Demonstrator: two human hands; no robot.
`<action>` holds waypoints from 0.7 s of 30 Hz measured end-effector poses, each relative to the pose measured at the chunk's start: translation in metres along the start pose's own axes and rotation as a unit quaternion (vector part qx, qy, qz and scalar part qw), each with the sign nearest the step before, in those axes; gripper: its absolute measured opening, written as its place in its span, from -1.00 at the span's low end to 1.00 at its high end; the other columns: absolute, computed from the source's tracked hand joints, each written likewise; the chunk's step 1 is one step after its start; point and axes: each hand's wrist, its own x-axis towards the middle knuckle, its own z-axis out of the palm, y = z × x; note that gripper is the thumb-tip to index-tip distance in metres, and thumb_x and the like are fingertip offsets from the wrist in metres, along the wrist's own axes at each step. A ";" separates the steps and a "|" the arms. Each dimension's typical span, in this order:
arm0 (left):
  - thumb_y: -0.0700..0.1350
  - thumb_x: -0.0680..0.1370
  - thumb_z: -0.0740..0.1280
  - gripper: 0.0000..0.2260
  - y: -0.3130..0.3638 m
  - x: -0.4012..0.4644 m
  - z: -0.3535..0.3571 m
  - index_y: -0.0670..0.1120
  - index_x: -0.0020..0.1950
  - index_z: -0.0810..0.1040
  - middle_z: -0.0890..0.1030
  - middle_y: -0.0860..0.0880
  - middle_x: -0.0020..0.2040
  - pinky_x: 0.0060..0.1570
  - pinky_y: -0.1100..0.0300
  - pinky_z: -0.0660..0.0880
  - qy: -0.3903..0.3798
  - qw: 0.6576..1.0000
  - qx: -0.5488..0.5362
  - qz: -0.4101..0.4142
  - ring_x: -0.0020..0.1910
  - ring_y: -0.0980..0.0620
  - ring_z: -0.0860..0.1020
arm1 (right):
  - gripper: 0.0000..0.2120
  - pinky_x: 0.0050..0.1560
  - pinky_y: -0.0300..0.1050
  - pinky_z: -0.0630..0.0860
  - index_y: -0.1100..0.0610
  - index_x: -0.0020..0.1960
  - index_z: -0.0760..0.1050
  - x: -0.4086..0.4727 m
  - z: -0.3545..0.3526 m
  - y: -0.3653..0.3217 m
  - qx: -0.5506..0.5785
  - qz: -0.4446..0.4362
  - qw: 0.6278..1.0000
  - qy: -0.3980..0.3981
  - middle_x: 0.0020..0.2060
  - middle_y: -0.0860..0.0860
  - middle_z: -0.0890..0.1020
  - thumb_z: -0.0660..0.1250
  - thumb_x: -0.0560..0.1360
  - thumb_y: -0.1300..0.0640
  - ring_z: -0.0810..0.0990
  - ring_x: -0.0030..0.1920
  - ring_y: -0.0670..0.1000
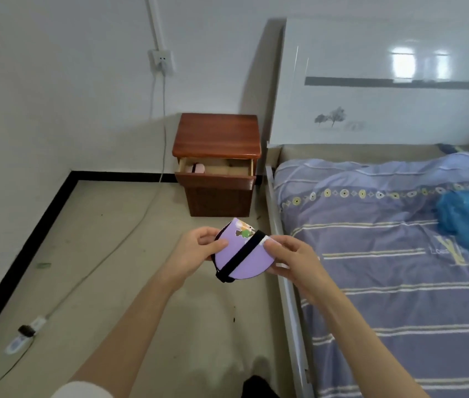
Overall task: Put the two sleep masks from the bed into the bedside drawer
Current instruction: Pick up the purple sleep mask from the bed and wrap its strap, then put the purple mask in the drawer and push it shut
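Observation:
A purple sleep mask (237, 255), folded in half with a black strap across it, is held over the floor beside the bed (399, 254). My left hand (199, 245) pinches its left edge and my right hand (290, 257) grips its right edge. Ahead stands the brown bedside cabinet (216, 136) with its top drawer (216, 179) pulled open. Inside the drawer, at the left, lies a pink sleep mask (196, 168) with a dark strap.
A blue plastic bag (468, 216) lies on the striped purple quilt at the right. A white cable (130, 234) runs from the wall socket (162, 61) across the floor to a power strip (22, 337) at the lower left. The white headboard (371, 81) rises behind the bed.

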 end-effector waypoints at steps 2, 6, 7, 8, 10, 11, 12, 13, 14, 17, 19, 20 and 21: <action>-0.19 0.46 0.37 -0.90 0.006 0.036 -0.014 -0.11 -0.03 0.58 0.68 -0.07 -0.10 -0.23 0.35 0.55 -0.001 1.000 0.018 0.005 -0.25 0.16 0.62 | -0.76 -0.26 -0.32 0.55 0.08 0.08 0.55 0.039 0.007 -0.010 -0.028 0.002 0.999 -0.015 -0.04 0.05 0.66 0.35 0.45 0.03 0.67 -0.14 -0.08; -0.15 0.46 0.37 -0.84 0.017 0.122 -0.034 -0.11 0.03 0.59 0.68 -0.06 -0.07 -0.15 0.28 0.55 0.002 0.998 0.064 0.012 -0.17 0.12 0.62 | -0.85 -0.20 -0.23 0.59 0.13 -0.02 0.61 0.131 0.012 -0.032 -0.078 -0.005 0.996 -0.032 -0.06 0.12 0.67 0.34 0.46 0.12 0.63 -0.13 -0.01; -0.14 0.46 0.37 -0.83 0.018 0.146 -0.039 -0.10 0.04 0.59 0.67 -0.05 -0.05 -0.12 0.25 0.55 0.010 0.998 0.065 0.012 -0.14 0.09 0.62 | -0.85 -0.16 -0.19 0.59 0.16 -0.03 0.61 0.158 0.011 -0.036 -0.079 -0.002 0.996 -0.029 -0.06 0.15 0.66 0.33 0.46 0.14 0.62 -0.12 0.01; -0.12 0.48 0.35 -0.82 0.018 0.171 -0.043 -0.08 0.06 0.58 0.67 -0.05 -0.03 -0.09 0.23 0.55 0.025 0.998 0.063 0.011 -0.10 0.07 0.61 | -0.84 -0.11 -0.15 0.59 0.18 0.00 0.61 0.185 0.010 -0.039 -0.073 0.005 0.997 -0.023 -0.04 0.16 0.66 0.33 0.46 0.15 0.61 -0.10 0.03; -0.08 0.50 0.31 -0.79 0.016 0.223 -0.053 -0.05 0.12 0.55 0.64 -0.05 0.02 0.01 0.18 0.52 0.071 0.995 0.071 0.002 -0.04 0.04 0.58 | -0.80 -0.01 -0.01 0.58 0.23 0.04 0.58 0.239 0.003 -0.047 -0.046 0.036 0.998 0.000 0.00 0.20 0.63 0.33 0.46 0.17 0.59 -0.06 0.08; -0.08 0.51 0.29 -0.76 0.015 0.248 -0.057 -0.06 0.17 0.53 0.62 -0.06 0.06 0.07 0.16 0.49 0.086 0.993 0.085 -0.005 0.00 0.04 0.56 | -0.80 0.03 0.06 0.57 0.24 0.03 0.58 0.265 -0.002 -0.049 -0.025 0.057 0.998 0.014 -0.01 0.22 0.63 0.33 0.46 0.18 0.58 -0.07 0.09; -0.07 0.52 0.28 -0.73 0.011 0.270 -0.061 -0.06 0.22 0.50 0.60 -0.07 0.11 0.10 0.17 0.45 0.092 0.990 0.105 -0.016 0.04 0.06 0.53 | -0.83 0.02 0.06 0.57 0.24 0.01 0.58 0.289 -0.007 -0.051 -0.003 0.080 0.996 0.025 -0.04 0.21 0.63 0.32 0.46 0.20 0.58 -0.10 0.07; -0.06 0.53 0.26 -0.70 0.006 0.291 -0.065 -0.06 0.25 0.47 0.57 -0.06 0.16 0.09 0.21 0.41 0.089 0.988 0.126 -0.027 0.06 0.09 0.51 | -0.86 -0.02 0.01 0.57 0.23 -0.03 0.57 0.312 -0.011 -0.051 0.017 0.103 0.994 0.034 -0.09 0.18 0.62 0.31 0.47 0.21 0.58 -0.14 0.05; -0.05 0.54 0.25 -0.68 0.000 0.310 -0.069 -0.05 0.28 0.44 0.56 -0.06 0.20 0.07 0.25 0.37 0.083 0.985 0.149 -0.038 0.07 0.11 0.49 | -0.89 -0.04 -0.02 0.57 0.22 -0.05 0.56 0.334 -0.014 -0.051 0.032 0.125 0.991 0.042 -0.11 0.15 0.61 0.29 0.48 0.22 0.57 -0.15 0.04; -0.05 0.55 0.23 -0.64 -0.024 0.361 -0.084 -0.04 0.34 0.37 0.51 -0.12 0.29 0.14 0.21 0.35 0.069 0.967 0.237 -0.057 0.21 0.00 0.48 | -0.88 0.12 0.07 0.52 0.24 0.01 0.49 0.402 -0.020 -0.046 0.045 0.184 0.979 0.077 -0.04 0.16 0.55 0.26 0.49 0.26 0.53 -0.04 0.09; -0.08 0.55 0.23 -0.61 -0.041 0.388 -0.093 -0.08 0.37 0.32 0.46 -0.16 0.34 0.27 0.14 0.29 0.057 0.952 0.297 -0.044 0.31 -0.08 0.41 | -0.86 0.14 0.06 0.51 0.25 0.05 0.45 0.442 -0.020 -0.039 0.052 0.217 0.971 0.092 0.00 0.17 0.53 0.24 0.49 0.29 0.51 0.02 0.12; -0.09 0.55 0.23 -0.60 -0.049 0.403 -0.097 -0.10 0.38 0.30 0.43 -0.18 0.36 0.32 0.11 0.24 0.052 0.944 0.325 -0.031 0.34 -0.10 0.37 | -0.84 0.13 0.05 0.51 0.26 0.06 0.45 0.462 -0.019 -0.035 0.064 0.229 0.966 0.099 0.01 0.17 0.52 0.23 0.49 0.31 0.51 0.02 0.12; -0.11 0.55 0.22 -0.58 -0.058 0.420 -0.101 -0.12 0.39 0.28 0.40 -0.20 0.37 0.36 0.08 0.21 0.046 0.935 0.352 -0.017 0.36 -0.12 0.34 | -0.81 0.11 0.04 0.51 0.27 0.09 0.45 0.481 -0.017 -0.029 0.079 0.241 0.961 0.109 0.00 0.17 0.53 0.23 0.48 0.33 0.51 0.03 0.13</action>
